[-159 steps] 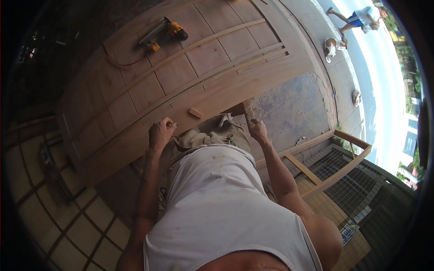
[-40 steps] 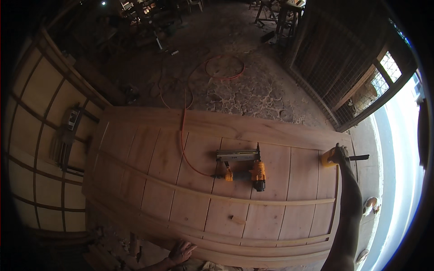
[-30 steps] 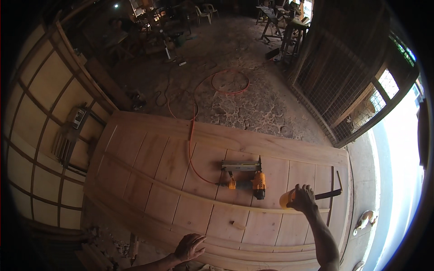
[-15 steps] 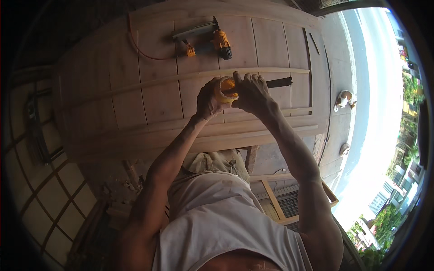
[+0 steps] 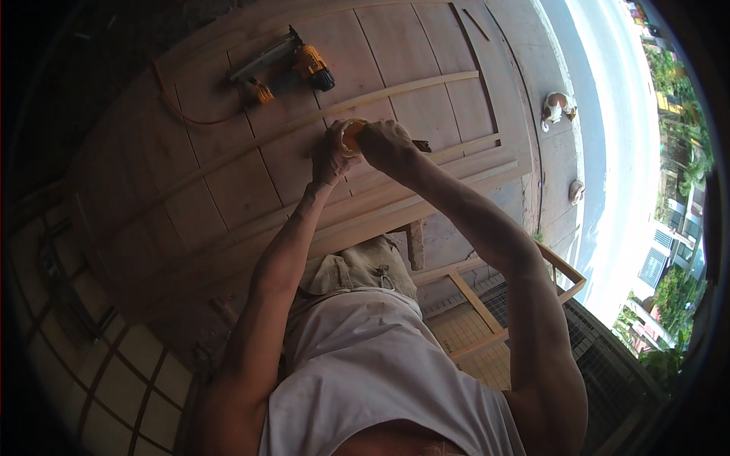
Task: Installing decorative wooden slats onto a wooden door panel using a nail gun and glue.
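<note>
My left hand (image 5: pixel 330 161) is wrapped around a small yellowish tub (image 5: pixel 353 137), its open mouth tipped toward me. Dried pale residue rings the tub's rim, and the inside looks orange-yellow. At the tub's mouth my right hand (image 5: pixel 389 144) is closed on a dark, narrow tool (image 5: pixel 423 146). Only the rough end of that tool sticks out past my fingers on the right; its kind cannot be told. Both hands are over a large wooden panel (image 5: pixel 285 171) with grooved boards and pale strips across it.
A yellow and black nail gun (image 5: pixel 310 68) lies on the panel's far part, with a red hose (image 5: pixel 190 118) trailing left. Below right stands a wooden frame (image 5: pixel 475 304) by wire mesh. Two animals (image 5: pixel 559 109) rest on the pavement at the right, beside a bright road.
The view has turned and shifted, so the panel appears tilted and further left. My right hand has come in closer over the tub, and less of the dark tool shows.
</note>
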{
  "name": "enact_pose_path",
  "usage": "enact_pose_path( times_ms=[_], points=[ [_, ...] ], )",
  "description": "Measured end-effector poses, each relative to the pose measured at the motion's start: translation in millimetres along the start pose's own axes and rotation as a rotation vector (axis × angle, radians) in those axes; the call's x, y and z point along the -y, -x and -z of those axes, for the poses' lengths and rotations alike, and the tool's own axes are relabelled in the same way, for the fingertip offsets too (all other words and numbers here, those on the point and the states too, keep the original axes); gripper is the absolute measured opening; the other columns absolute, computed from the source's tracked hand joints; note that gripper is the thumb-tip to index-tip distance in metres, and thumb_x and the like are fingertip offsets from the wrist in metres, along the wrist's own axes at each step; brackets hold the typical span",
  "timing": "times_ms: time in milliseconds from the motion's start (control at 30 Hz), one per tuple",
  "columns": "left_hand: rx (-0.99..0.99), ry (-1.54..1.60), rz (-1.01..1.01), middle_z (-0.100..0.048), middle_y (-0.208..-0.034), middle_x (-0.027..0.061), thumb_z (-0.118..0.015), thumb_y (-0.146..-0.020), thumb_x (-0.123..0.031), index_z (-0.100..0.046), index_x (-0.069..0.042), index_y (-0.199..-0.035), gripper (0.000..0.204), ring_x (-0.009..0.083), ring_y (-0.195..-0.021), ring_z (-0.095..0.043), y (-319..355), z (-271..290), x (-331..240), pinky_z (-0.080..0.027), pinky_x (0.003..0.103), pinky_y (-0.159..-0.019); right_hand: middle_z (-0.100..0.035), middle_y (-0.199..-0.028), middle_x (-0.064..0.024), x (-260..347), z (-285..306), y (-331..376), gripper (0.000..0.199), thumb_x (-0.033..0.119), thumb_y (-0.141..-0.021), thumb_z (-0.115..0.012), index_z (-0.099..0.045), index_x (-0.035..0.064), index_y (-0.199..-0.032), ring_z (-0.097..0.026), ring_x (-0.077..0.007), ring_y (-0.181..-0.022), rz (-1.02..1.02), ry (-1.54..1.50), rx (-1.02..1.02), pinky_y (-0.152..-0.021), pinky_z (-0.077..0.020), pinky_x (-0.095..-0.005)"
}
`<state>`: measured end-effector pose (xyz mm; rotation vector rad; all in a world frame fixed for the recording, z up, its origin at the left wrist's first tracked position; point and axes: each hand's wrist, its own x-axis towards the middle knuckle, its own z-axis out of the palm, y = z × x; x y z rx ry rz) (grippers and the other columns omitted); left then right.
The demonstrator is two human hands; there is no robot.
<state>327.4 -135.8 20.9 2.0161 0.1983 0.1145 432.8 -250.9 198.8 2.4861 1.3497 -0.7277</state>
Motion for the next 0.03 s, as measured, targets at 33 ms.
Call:
enact_pose_path(
  times_ms=[33],
  points=[
    [0.012, -0.05, 0.019, -0.054, -0.154, 0.0128, -0.096, -0.073, -0.017, -0.043, -0.016, -0.153, 0.096, 0.0304, -0.138, -0.06, -1.8, 0.9, 2.2, -0.051, 0.037, -0.117, -0.081, -0.101, -0.0154, -4.7, 7.2, -6.5, 0.014, 0.015, -0.084, -0.083, -0.08, 0.0073, -0.095, -0.081, -0.0318, -0.099, -0.025, -0.107, 0.053, -0.079, -0.0655, -0.0355]
  ],
)
